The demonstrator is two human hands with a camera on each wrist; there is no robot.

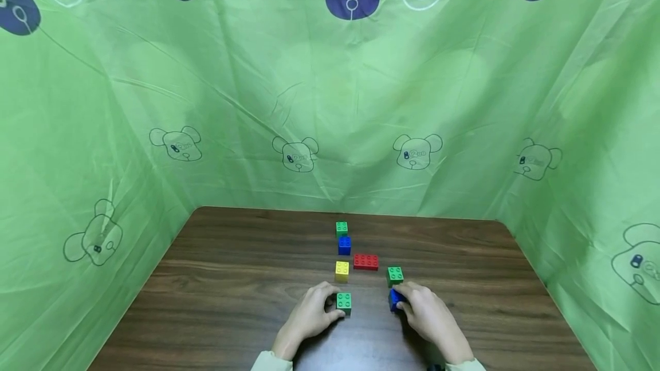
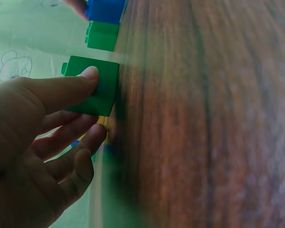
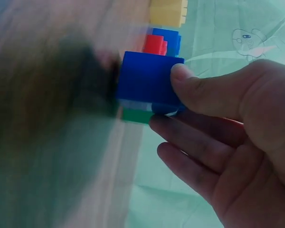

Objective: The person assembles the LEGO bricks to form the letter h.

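Note:
My left hand (image 1: 313, 312) pinches a green toy brick (image 1: 344, 302) near the front of the table, the thumb lying on its near face in the left wrist view. To the right, a blue brick (image 1: 395, 299) is pinched between the thumb and fingers of my right hand (image 1: 427, 312); the fingers cover part of it from above. Just behind that blue brick stands another green brick (image 1: 395, 275). A yellow brick (image 1: 342, 271) sits beyond the left hand. In the right wrist view the held blue brick (image 3: 149, 78) shows a plain side.
Farther back lie a long red brick (image 1: 365, 261), a second blue brick (image 1: 344, 245) and a third green brick (image 1: 342, 228). The dark wooden table (image 1: 232, 279) is bounded at the back and sides by a green printed curtain (image 1: 340, 96).

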